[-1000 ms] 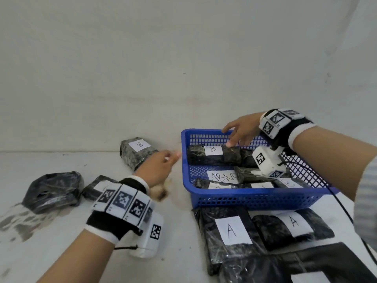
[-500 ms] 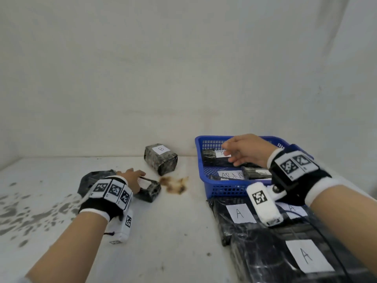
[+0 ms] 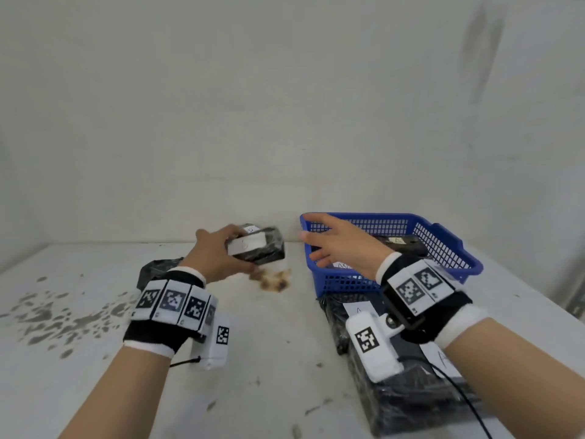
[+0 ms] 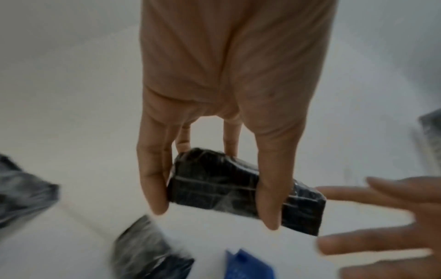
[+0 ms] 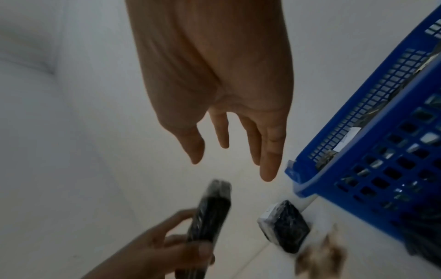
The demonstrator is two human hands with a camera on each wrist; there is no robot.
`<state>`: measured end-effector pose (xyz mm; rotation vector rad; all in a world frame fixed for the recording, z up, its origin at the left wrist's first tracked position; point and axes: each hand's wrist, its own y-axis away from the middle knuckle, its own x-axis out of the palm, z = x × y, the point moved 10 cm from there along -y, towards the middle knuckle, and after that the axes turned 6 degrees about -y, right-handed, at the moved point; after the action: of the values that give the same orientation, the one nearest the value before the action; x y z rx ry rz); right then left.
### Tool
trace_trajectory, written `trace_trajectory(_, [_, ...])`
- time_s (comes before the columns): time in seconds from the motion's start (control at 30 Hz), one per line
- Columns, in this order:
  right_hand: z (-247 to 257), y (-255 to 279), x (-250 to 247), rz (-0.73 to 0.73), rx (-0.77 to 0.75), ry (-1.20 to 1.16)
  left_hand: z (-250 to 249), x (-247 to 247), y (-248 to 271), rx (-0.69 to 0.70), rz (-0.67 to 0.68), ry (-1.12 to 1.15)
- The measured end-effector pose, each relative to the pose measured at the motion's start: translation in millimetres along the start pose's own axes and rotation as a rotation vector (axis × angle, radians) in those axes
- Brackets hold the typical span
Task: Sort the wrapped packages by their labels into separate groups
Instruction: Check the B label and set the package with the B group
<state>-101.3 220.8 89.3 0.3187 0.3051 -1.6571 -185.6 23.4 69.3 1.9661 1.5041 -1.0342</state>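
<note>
1. Above the white table (image 3: 269,359), the left hand (image 3: 218,258) grips a black film-wrapped package (image 3: 256,250); its white label is illegible.
2. The right hand (image 3: 342,245), fingers spread and empty, hovers by the blue mesh basket (image 3: 443,248).
3. Flat packages (image 3: 395,391) nearby bear "A".

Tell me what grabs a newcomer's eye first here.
The left hand grips a black wrapped package lifted above the white table, left of centre. The open right hand reaches toward it in front of the blue basket. A brown stain lies on the table below the package.
</note>
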Motion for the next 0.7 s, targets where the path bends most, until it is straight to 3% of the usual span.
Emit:
trace_trajectory(0.23, [12, 37, 23, 0.072, -0.200, -0.509, -57, -21, 71, 0.289, -0.207, 0.245])
trace_trajectory(0.4, [8, 64, 8, -0.003, -0.342, -0.690, -50, -15, 96, 0.298, -0.204, 0.723])
trace_trajectory(0.6, [6, 94, -1, -0.117, -0.449, -0.587, -50, 1, 108, 0.307, -0.138, 0.971])
trace_trajectory(0.7, [-1, 97, -5, -0.171, -0.459, -0.638, -53, 4, 111, 0.346, -0.155, 0.987])
